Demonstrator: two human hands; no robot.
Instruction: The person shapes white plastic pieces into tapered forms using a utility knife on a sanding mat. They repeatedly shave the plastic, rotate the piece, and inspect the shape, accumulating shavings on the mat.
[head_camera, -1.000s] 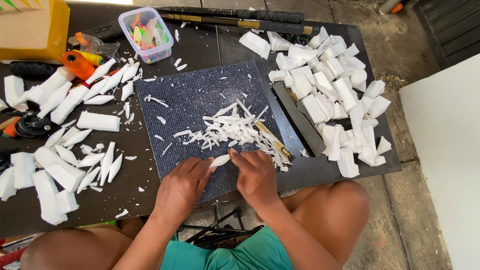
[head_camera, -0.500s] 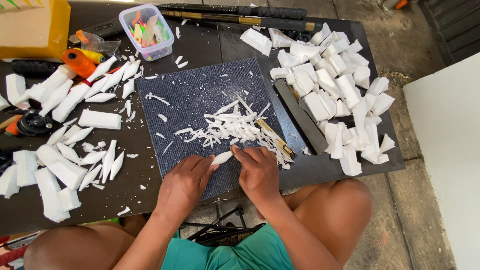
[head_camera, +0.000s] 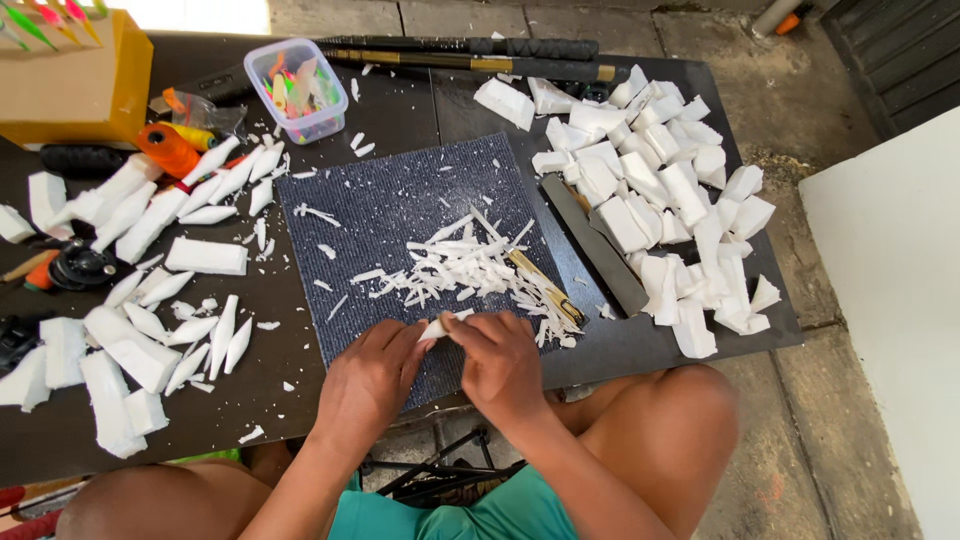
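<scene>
Here both hands (head_camera: 440, 375) pinch a foam sliver (head_camera: 437, 327) near the mat's edge (head_camera: 440, 385).

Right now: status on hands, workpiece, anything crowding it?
Left hand and right hand both gripping one small white foam piece over the dark blue mat. Shavings pile just beyond the fingers, touching nothing held.

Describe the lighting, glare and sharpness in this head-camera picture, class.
Head view: even daylight, soft shadows; overexposed glare along the top edge behind the yellow box; both hands, left hand and right hand, and the white foam piece between them are sharp; slight wide-angle bending at the table edges.
</scene>
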